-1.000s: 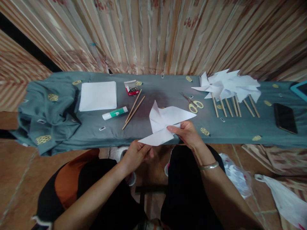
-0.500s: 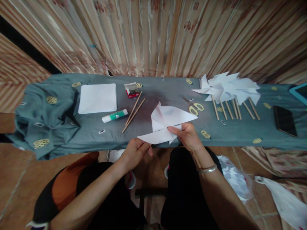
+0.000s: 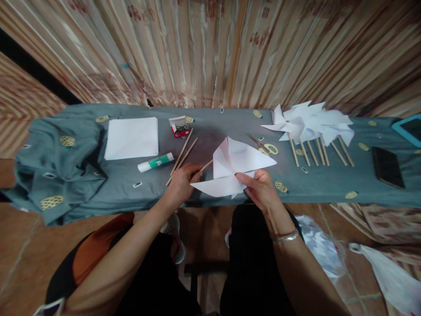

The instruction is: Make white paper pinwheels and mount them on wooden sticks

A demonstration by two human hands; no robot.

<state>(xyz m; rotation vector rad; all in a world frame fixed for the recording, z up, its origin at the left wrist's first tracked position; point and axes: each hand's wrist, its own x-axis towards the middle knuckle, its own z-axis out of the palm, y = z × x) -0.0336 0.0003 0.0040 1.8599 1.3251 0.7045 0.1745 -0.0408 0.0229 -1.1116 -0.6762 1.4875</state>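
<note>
A white paper pinwheel (image 3: pixel 241 158) is held over the near edge of the table. My right hand (image 3: pixel 260 186) is closed on it, the thumb pressed near its centre and the other fingers behind the paper. My left hand (image 3: pixel 184 182), left of the pinwheel, is closed around a thin wooden stick (image 3: pixel 207 165). The stick points up and right to the pinwheel's left edge; whether it is joined behind the paper cannot be seen. Beyond my left hand lie two loose wooden sticks (image 3: pixel 183 148). Scissors with yellow handles (image 3: pixel 270 149) rest just behind the pinwheel.
On the grey cloth-covered table (image 3: pixel 226 123) lie a paper stack (image 3: pixel 132 138), a glue stick (image 3: pixel 155 162) and a small red box (image 3: pixel 179 128). Several pinwheels on sticks (image 3: pixel 315 125) overlap at the right, near a dark phone (image 3: pixel 388 166) and a blue-edged tablet (image 3: pixel 408 131).
My left hand has moved up from below the pinwheel's lower left blade to its left side, and the stick now shows. The pinwheel and my right hand have shifted slightly right.
</note>
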